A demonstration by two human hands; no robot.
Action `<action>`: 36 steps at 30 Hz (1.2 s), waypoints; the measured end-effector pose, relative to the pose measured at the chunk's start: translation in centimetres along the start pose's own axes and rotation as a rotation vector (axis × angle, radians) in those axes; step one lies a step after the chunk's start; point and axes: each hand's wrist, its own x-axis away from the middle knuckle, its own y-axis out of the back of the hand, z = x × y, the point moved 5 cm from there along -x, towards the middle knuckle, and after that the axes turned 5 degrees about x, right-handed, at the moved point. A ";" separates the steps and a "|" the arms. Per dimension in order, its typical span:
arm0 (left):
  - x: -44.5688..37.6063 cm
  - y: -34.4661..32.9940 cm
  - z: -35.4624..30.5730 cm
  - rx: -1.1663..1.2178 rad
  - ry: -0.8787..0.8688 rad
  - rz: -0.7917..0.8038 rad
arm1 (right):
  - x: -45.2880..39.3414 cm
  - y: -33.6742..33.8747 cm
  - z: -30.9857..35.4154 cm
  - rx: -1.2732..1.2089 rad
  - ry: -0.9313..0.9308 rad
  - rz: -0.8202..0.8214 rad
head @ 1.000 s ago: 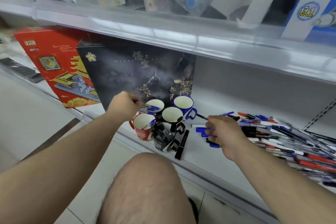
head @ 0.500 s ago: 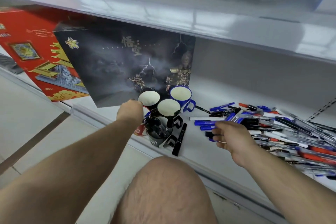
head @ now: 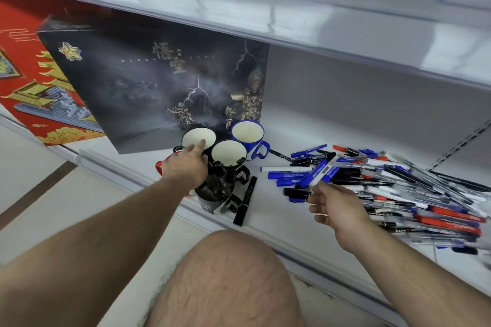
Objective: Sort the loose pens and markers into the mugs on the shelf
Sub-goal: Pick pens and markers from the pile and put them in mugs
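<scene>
Several mugs stand grouped on the white shelf [head: 279,218]: two black mugs [head: 198,137] [head: 228,152] with white insides, a blue mug [head: 247,132], a red mug [head: 159,167] mostly hidden, and a front black mug [head: 215,195] full of dark markers. My left hand [head: 186,166] hovers over the red mug, its index finger stretched onto the far black mug's rim, holding nothing. My right hand [head: 338,206] pinches a couple of blue markers [head: 318,173] just above the pile of loose pens and markers [head: 403,191]. One black marker [head: 245,200] lies beside the front mug.
A dark picture box [head: 159,87] leans right behind the mugs, with a red box [head: 29,74] to its left. The upper shelf's edge [head: 265,21] overhangs the work area. My bare knee [head: 228,276] sits below the shelf's front lip.
My left hand has let go of its pens and reached past the red mug to the far black mug. My right hand has lifted blue markers off the pile.
</scene>
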 end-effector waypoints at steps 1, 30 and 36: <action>0.4 0.2 -0.2 -0.030 0.002 -0.008 | 0.1 0.6 -0.2 0.002 0.000 -0.004; 0.8 -14.0 -13.3 -0.597 -0.298 0.226 | -5.8 4.9 -4.8 0.315 0.014 -0.063; 0.4 -13.7 -14.1 -0.314 -0.281 0.212 | -5.9 6.0 -5.6 0.105 -0.054 -0.145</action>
